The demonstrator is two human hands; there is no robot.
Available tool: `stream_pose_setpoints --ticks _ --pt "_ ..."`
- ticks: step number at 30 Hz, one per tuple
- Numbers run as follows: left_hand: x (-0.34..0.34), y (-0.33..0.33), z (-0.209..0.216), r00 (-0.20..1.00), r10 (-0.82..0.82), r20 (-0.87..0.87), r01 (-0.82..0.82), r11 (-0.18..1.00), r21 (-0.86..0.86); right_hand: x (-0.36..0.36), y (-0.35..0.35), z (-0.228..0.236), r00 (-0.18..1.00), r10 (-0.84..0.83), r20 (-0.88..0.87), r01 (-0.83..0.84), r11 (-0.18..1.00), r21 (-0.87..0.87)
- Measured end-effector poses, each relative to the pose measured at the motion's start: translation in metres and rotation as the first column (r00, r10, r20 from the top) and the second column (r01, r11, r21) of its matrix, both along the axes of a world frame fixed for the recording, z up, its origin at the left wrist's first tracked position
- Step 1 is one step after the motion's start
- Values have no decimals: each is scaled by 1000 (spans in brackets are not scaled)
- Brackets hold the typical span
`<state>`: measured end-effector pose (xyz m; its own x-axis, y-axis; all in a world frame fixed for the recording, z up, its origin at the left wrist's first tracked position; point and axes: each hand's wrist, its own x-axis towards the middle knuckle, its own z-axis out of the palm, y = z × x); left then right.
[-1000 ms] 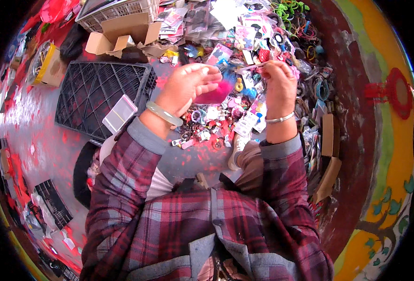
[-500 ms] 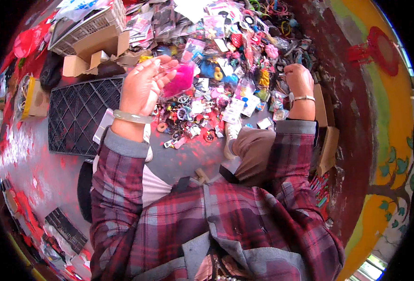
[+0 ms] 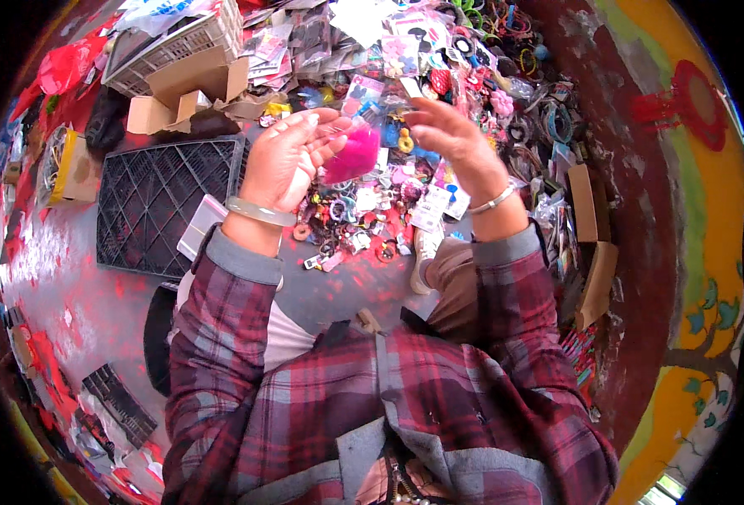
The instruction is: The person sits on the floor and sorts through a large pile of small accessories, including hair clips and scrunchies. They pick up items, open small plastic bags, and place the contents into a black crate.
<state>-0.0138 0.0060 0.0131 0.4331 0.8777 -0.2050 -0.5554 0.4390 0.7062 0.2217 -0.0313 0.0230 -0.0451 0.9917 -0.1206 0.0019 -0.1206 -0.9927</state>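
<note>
Left hand (image 3: 289, 158): fingers clamped on 1 pink packet (image 3: 353, 156), suspended above the left edge of the pile (image 3: 429, 210); its lower edge faces the wearer, long axis indeterminable. Right hand (image 3: 464, 151): fingers apart.

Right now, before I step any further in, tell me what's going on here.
A person in a plaid shirt has a bright pink, squarish packet in the fingers of the left hand. The right hand is raised across from it, fingers extended toward the packet but apart from it. Beneath both hands, a heap of small multicoloured accessories spreads over the grey floor. A black plastic lattice crate lies to the left.
</note>
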Motion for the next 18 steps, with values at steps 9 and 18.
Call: stream_pose_setpoints --ticks 9,18 --pt "5 -5 0 991 -91 102 94 995 -24 -32 5 -14 988 25 -155 -23 1000 15" --pt "5 -7 4 993 -115 -33 115 993 -23 -25 1 -10 985 -41 -167 26 995 -94"
